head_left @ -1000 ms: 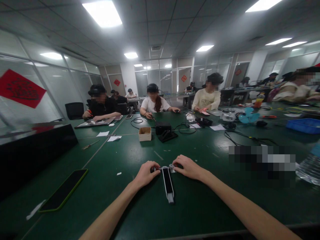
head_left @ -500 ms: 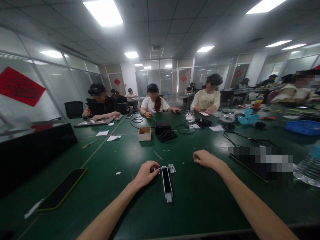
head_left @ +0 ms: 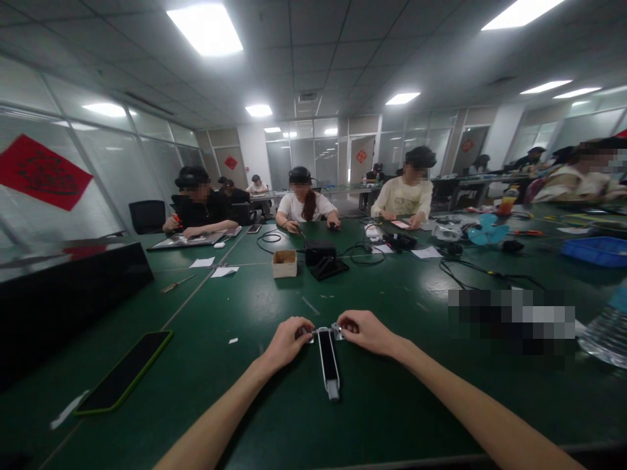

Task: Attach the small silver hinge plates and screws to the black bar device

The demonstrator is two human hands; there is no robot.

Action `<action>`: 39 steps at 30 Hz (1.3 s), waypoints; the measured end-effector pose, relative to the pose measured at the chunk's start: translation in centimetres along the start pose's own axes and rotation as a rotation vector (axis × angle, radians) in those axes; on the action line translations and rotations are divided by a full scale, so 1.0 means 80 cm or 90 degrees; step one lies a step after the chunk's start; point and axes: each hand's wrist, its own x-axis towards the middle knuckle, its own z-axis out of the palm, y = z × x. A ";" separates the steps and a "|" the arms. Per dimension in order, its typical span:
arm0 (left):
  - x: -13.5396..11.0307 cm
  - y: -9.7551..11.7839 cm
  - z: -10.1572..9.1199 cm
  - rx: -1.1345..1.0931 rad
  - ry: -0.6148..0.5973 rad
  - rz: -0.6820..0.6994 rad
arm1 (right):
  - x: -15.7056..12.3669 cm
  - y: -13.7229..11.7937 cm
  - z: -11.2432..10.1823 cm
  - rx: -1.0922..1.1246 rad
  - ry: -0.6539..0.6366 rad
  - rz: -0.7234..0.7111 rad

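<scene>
Left hand point(head_left: 289, 343) and right hand point(head_left: 365, 333) meeting over the far end of a black strip point(head_left: 328, 359) with a pale frame, flat on a green desk point(head_left: 392, 418), directly in front of the wearer. Left grip clenched on the strip's far left corner, fingers curled over the top; right grip clenched on a small metal bracket point(head_left: 337, 331) at the far right corner, fingertips pressed on it. Exact finger contact partly hidden by the hands. Left of the strip, a phone point(head_left: 122, 372) in a green case, lying flat and well apart, with a screwdriver point(head_left: 177, 283) farther out. Straight beyond the strip, a small cardboard box point(head_left: 285, 264), just beside a black box point(head_left: 320, 252) and a black stand point(head_left: 328, 268), with black cables point(head_left: 365, 256) looping nearby and paper slips point(head_left: 224, 271) to the left. Right of the strip and far off, a blue fan point(head_left: 487, 230), a blue tray point(head_left: 595, 251), and a plastic bottle point(head_left: 607, 333) at the frame's edge. Well beyond the box, three co-workers point(head_left: 304, 205) seated along the far side, heads down and hands on their own work, far from the strip.
</scene>
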 end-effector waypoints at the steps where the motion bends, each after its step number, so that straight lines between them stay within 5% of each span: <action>1: 0.000 0.001 0.000 0.000 -0.001 -0.002 | 0.000 0.000 0.005 0.003 0.001 -0.003; 39: 0.001 -0.001 0.003 0.005 0.009 -0.006 | 0.000 0.002 0.011 -0.047 0.028 -0.038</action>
